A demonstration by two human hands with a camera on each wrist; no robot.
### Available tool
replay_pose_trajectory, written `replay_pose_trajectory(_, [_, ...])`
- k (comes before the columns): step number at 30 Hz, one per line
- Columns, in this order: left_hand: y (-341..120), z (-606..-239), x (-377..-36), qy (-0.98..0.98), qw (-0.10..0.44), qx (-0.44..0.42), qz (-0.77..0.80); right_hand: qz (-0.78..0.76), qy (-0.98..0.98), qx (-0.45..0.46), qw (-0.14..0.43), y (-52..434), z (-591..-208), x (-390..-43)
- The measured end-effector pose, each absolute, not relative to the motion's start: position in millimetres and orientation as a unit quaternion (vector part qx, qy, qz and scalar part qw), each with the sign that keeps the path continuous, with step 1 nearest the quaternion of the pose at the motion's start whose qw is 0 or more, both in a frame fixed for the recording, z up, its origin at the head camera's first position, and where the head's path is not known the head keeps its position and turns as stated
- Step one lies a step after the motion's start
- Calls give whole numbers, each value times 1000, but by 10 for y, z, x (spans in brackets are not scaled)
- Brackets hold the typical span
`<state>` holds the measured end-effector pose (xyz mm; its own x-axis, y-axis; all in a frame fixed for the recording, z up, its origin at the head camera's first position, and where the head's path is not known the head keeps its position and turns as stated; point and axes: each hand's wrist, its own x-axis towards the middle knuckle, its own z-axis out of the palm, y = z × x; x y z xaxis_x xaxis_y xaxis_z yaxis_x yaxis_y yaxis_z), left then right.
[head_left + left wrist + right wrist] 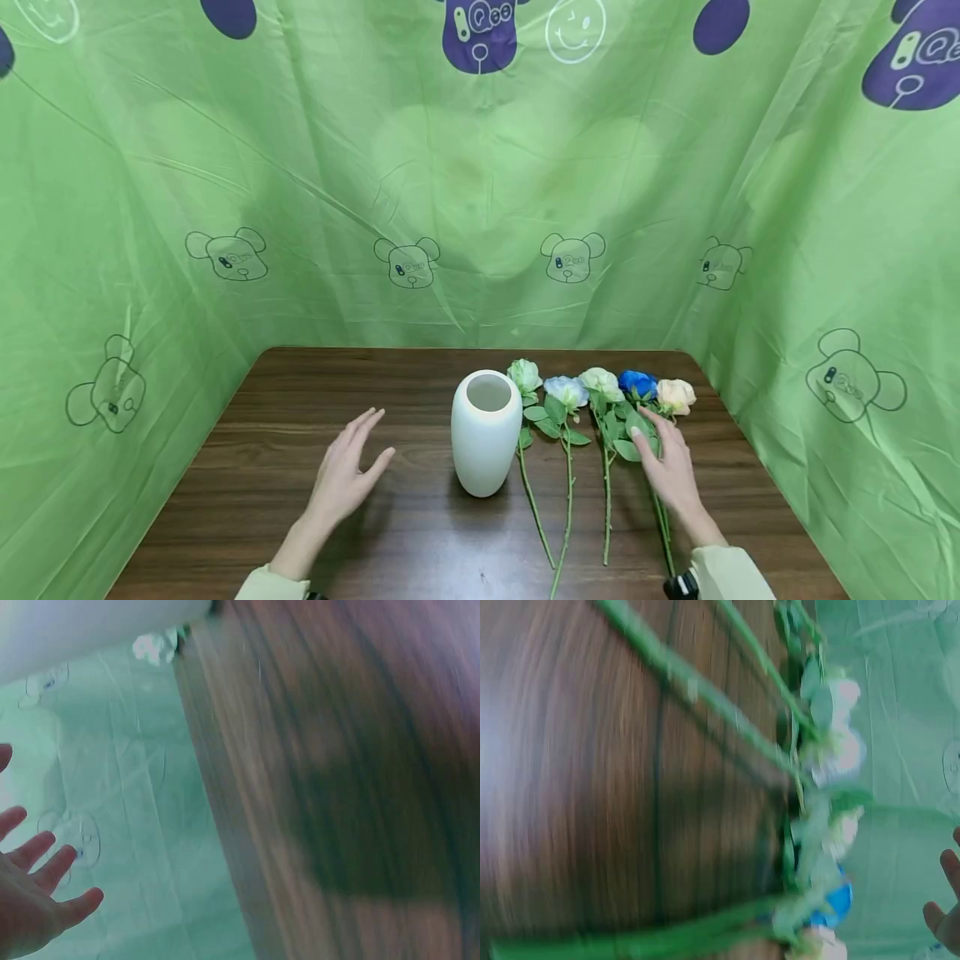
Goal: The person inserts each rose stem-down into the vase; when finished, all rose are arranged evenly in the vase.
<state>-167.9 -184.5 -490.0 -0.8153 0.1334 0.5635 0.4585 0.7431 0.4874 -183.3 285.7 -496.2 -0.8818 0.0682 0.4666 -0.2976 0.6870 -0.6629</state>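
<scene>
A white vase (486, 442) stands upright on the wooden table, its round mouth facing up. My left hand (343, 477), fingers spread, is held to the left of the vase and apart from it. To the vase's right lie several artificial flowers: a pale green one (524, 377), a light blue one (566, 392), a cream-white one (602, 384), a deep blue one (637, 384) and a peach one (676, 396). My right hand (670, 468) is over the leaves and stems of the rightmost flowers, fingers extended; whether it touches them I cannot tell.
The brown wooden table (300, 400) has its back edge against a green curtain (480, 192) with printed bear figures. Curtain also hangs along both sides. Long green stems (570, 508) point toward the table's front edge.
</scene>
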Motion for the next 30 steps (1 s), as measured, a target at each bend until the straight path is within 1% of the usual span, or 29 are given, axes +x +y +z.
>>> replay_pose_trajectory(9, [-1516,-4929,-1625,-858,158,-155,-463,542,-830,-9,132,2409,-5022,-1869])
replay_pose_trajectory(15, [-1357,-4872,-1609,-845,87,-116,-514,604,-793,-35,65,2152,-5075,-1899])
replay_pose_trajectory(21, [-1224,-4766,-1596,-828,49,-98,-549,633,-772,-51,26,1972,-5188,-1974])
replay_pose_trajectory(28, [-1106,-4646,-1612,-776,6,-79,-625,641,-763,-81,10,1778,-5257,-2051])
replay_pose_trajectory(30, [-1076,-4606,-1614,-767,-7,-69,-638,642,-762,-87,3,1708,-5206,-2033])
